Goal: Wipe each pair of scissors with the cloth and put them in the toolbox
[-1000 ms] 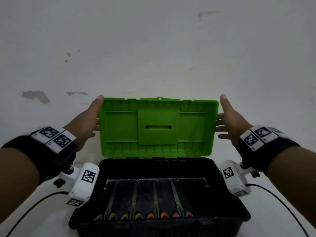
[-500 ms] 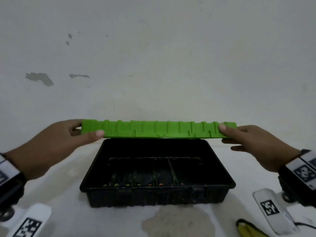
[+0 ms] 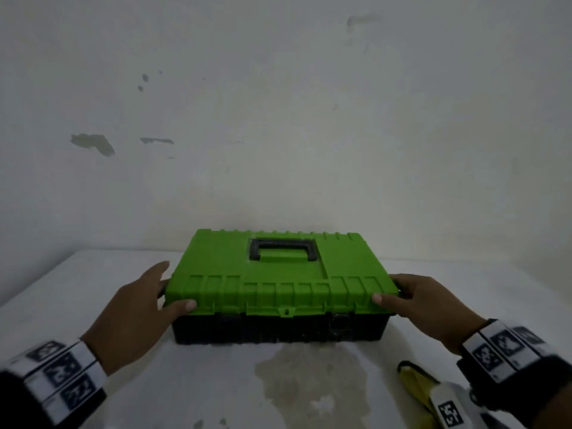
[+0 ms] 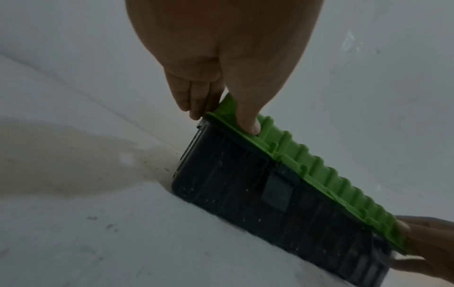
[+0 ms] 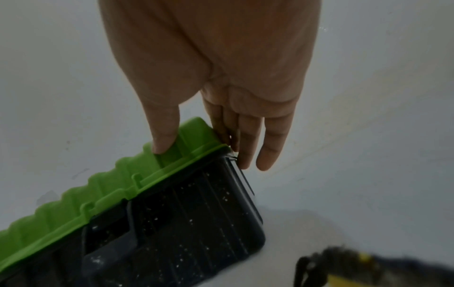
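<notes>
1. Now the toolbox sits on the white table near the wall, its green lid down on the black base.
2. Left hand grips the lid's left end: thumb on the front ribs, fingers along the side.
3. Right hand grips the right end the same way, thumb on the front edge.
4. Scissors are out of sight under the lid.
5. Cloth, yellow and dark, lies on the table near the right wrist.
6. Black handle lies flat on the lid.
</notes>
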A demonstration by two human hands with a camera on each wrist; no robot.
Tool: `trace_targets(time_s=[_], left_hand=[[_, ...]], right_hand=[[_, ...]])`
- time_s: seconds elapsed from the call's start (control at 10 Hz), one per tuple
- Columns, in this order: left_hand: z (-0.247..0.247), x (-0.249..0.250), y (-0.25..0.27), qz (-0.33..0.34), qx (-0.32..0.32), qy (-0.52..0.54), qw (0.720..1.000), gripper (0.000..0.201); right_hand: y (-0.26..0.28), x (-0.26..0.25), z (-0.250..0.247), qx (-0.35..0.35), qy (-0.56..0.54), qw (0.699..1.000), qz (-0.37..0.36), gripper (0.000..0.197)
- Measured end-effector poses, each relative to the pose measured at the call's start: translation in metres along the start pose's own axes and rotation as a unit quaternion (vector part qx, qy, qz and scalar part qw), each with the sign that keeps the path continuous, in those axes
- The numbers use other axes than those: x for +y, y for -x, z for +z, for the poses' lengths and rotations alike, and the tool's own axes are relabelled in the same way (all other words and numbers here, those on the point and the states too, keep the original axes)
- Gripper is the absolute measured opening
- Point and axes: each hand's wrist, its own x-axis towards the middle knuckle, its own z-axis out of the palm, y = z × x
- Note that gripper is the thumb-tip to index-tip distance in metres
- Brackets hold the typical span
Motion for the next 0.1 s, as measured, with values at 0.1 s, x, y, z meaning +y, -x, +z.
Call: trace_targets(time_s=[0.1], left_hand=[[-0.0034, -0.0025, 0.0069, -0.002, 0.004, 0.014, 1.0, 0.084]], right_hand=[[0.0062, -0.0061, 0.0046, 0.009, 0.056, 0.998, 0.016, 0.03]])
